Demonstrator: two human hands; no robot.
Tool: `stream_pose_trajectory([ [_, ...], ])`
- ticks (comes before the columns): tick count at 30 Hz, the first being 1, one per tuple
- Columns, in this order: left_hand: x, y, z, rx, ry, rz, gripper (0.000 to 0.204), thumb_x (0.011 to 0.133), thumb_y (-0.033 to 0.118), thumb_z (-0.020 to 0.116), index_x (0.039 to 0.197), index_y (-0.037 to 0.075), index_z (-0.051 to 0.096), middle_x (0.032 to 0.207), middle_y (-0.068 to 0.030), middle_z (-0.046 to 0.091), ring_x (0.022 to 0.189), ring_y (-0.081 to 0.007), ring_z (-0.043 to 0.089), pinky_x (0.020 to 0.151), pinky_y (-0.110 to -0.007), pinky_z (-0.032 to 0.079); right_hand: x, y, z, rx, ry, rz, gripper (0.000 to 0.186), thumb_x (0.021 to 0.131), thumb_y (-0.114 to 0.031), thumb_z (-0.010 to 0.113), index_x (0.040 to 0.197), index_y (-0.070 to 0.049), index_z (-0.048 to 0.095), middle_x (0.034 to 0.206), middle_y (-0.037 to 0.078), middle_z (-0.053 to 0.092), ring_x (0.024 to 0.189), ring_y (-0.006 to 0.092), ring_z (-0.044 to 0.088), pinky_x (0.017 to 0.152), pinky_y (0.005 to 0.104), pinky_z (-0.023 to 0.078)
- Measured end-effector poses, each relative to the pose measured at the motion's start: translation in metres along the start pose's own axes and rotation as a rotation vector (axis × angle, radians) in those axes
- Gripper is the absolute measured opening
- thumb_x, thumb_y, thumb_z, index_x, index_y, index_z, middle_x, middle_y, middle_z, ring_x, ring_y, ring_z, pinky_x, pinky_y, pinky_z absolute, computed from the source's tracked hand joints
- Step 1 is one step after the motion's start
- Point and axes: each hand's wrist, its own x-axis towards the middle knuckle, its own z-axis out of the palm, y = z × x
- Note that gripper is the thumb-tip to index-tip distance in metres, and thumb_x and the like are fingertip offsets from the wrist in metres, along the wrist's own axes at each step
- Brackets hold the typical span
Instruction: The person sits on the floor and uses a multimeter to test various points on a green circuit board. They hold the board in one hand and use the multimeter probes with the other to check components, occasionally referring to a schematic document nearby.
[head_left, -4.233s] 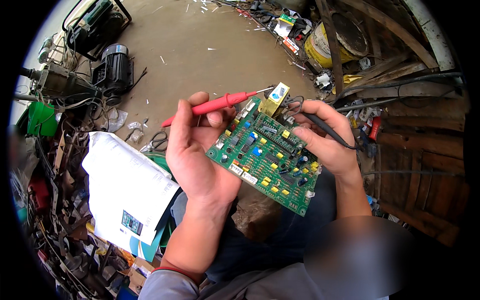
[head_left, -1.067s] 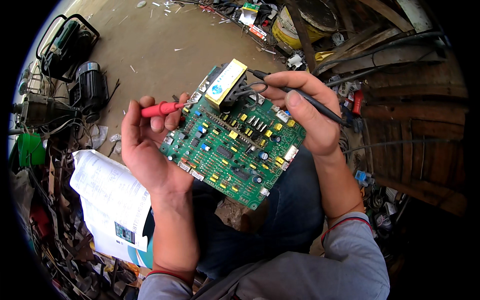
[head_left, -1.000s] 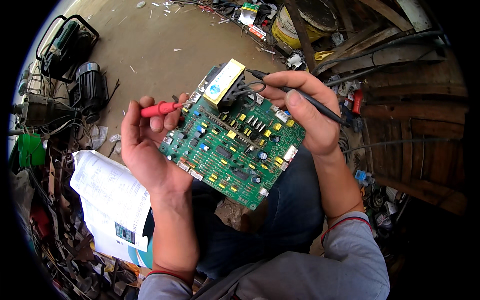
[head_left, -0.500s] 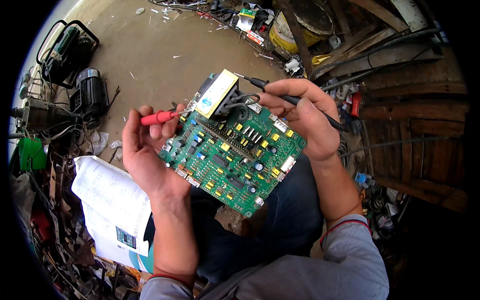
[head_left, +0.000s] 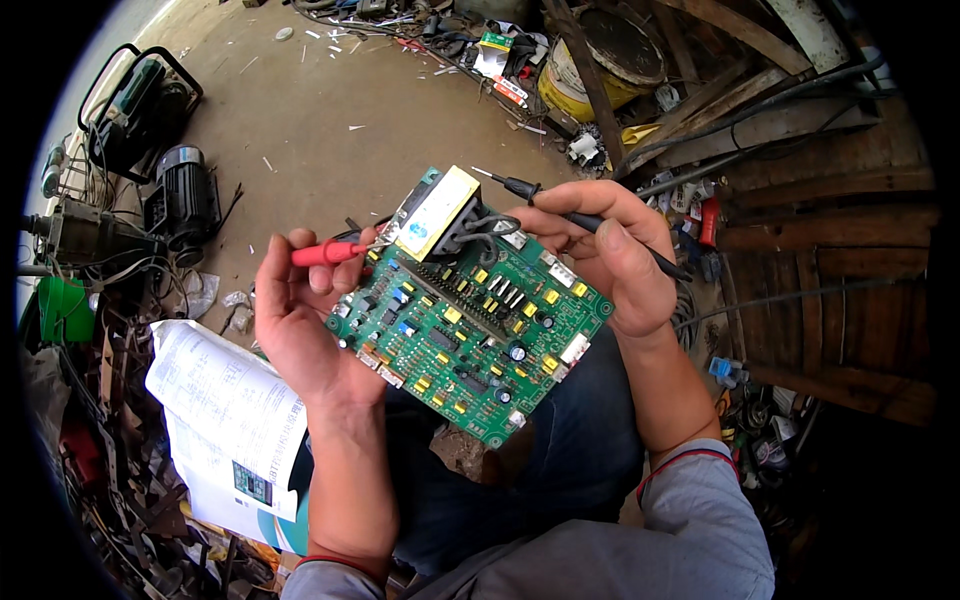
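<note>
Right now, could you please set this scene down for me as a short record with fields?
Left hand: holds red probe, green circuit board at its palm
Right hand: holds black probe, tip apparently touching nothing
Board carries: yellow-and-black transformer, white connectors
Left side: printed papers, dark electric motor
Upper right: yellow bucket

Shirt (head_left: pixel 570 560): grey cloth, creased across the front. Right sleeve (head_left: pixel 705 508): short, grey-blue, loose, wrinkled; its cuff (head_left: pixel 695 452) carries a narrow red line beside a dark band. Left sleeve (head_left: pixel 335 582): short, matching grey-blue; red trim edges it. Trousers (head_left: pixel 585 430): dark blue, denim-like. Left hand (head_left: pixel 310 325): bare. Right hand (head_left: pixel 630 262): bare; thumbnail (head_left: pixel 615 236) shows. Forearms (head_left: pixel 350 475): bare below the sleeves.
</note>
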Motion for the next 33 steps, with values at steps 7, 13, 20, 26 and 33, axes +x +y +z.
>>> stream_pose_trajectory([
  [7, -0.0006, 0.0001, -0.0003, 0.023, 0.023, 0.012, 0.022, 0.093, 0.02, 0.054, 0.09, -0.001, 0.059, 0.068, -0.0066, 0.054, 0.063, -0.0129, 0.046, 0.063, -0.023, 0.04, -0.0006, 0.0004, 0.0018, -0.012, 0.03, 0.018, 0.039, 0.092, -0.018, 0.047, 0.119, 0.011, 0.049, 0.112, 0.023, 0.062, 0.102, 0.0225, 0.062, 0.089, 0.0328, 0.049],
  [13, -0.0008, 0.0002, 0.0002, 0.018, 0.025, 0.009, 0.022, 0.093, 0.02, 0.055, 0.09, -0.001, 0.059, 0.069, -0.0075, 0.055, 0.063, -0.0131, 0.046, 0.062, -0.023, 0.04, -0.0001, -0.0014, 0.0005, -0.072, 0.032, 0.03, 0.039, 0.09, -0.018, 0.049, 0.117, 0.01, 0.052, 0.11, 0.021, 0.063, 0.101, 0.0208, 0.062, 0.088, 0.0305, 0.049],
  [20, 0.0, -0.0002, 0.0001, 0.01, 0.029, 0.003, 0.022, 0.092, 0.02, 0.055, 0.09, -0.001, 0.059, 0.069, -0.0085, 0.057, 0.062, -0.0135, 0.046, 0.062, -0.023, 0.04, 0.0008, -0.0011, -0.0004, -0.122, 0.037, 0.024, 0.038, 0.092, -0.02, 0.049, 0.116, 0.01, 0.053, 0.109, 0.02, 0.064, 0.1, 0.0201, 0.063, 0.087, 0.0296, 0.049],
  [26, -0.0009, 0.0001, 0.0011, -0.006, 0.031, -0.003, 0.022, 0.092, 0.02, 0.055, 0.09, -0.001, 0.059, 0.071, -0.0091, 0.057, 0.062, -0.0137, 0.047, 0.062, -0.023, 0.041, 0.0014, -0.0017, 0.0024, -0.129, 0.034, 0.004, 0.038, 0.093, -0.02, 0.049, 0.116, 0.01, 0.053, 0.108, 0.02, 0.064, 0.099, 0.0204, 0.063, 0.088, 0.0307, 0.049],
  [33, -0.0011, 0.0005, 0.0025, -0.006, 0.033, -0.01, 0.024, 0.094, 0.021, 0.052, 0.089, -0.001, 0.059, 0.063, -0.005, 0.05, 0.061, -0.015, 0.047, 0.073, -0.031, 0.042, 0.0016, -0.0023, 0.0048, -0.089, 0.046, 0.018, 0.038, 0.091, -0.019, 0.052, 0.116, 0.01, 0.052, 0.108, 0.02, 0.063, 0.101, 0.0215, 0.062, 0.089, 0.0326, 0.049],
])
